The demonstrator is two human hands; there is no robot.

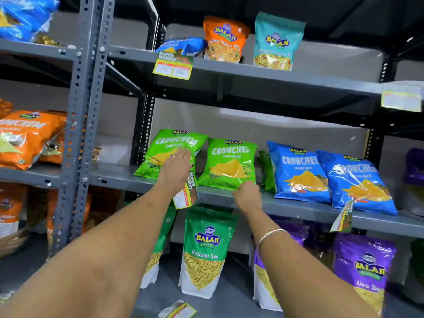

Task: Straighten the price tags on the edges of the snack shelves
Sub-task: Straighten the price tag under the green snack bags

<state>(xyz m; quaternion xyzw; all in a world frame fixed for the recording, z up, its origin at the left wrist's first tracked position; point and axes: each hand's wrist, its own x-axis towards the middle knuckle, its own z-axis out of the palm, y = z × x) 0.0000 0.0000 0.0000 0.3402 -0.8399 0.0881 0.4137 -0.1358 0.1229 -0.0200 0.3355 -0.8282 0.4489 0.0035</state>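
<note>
Head view: the left hand [176,167] lies flat, fingers spread, on a green Crunchem bag [172,152] on the middle shelf [298,206]. Just at its 5 o'clock a price tag [187,193] hangs twisted on end at the shelf edge, touching the wrist side of that hand. The right hand [247,196] sits on the shelf edge at 3 o'clock from the tag, below a second green bag [229,164]; I cannot tell whether its grip pinches anything. A second tag [343,218] dangles crooked under the blue bags [325,177], a third [173,66] sits tilted on the upper shelf [275,75].
</note>
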